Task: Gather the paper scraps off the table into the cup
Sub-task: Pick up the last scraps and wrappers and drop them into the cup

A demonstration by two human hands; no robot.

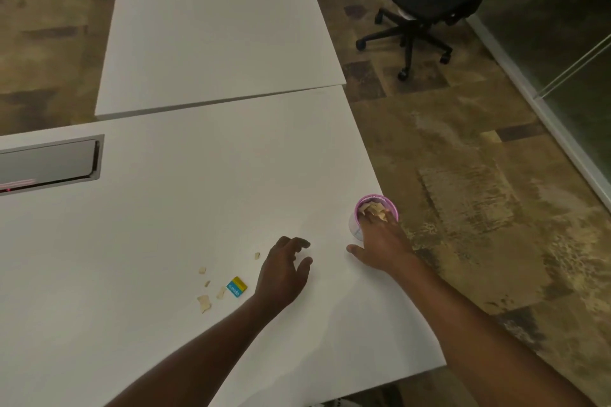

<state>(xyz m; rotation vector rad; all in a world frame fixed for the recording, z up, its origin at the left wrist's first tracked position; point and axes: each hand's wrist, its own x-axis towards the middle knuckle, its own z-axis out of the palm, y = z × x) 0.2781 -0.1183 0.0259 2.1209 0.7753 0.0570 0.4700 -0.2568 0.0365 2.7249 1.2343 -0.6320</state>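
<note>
Scraps (pixel 373 209) inside pink-rimmed cup (pixel 376 198), right hand's (pixel 380 246) fingertips among them

We see a smooth, matt white tabletop (pixel 205 182). The cup (pixel 360 225) looks like translucent plastic with a pink rim. The scraps (pixel 204 303) are dull, crumpled beige paper. A small card (pixel 237 286) looks glossy, printed blue and yellow. The floor (pixel 463 175) looks rough and mottled.

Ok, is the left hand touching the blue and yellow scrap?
Apart. The head view shows bare table between the left hand and the scrap.
</note>
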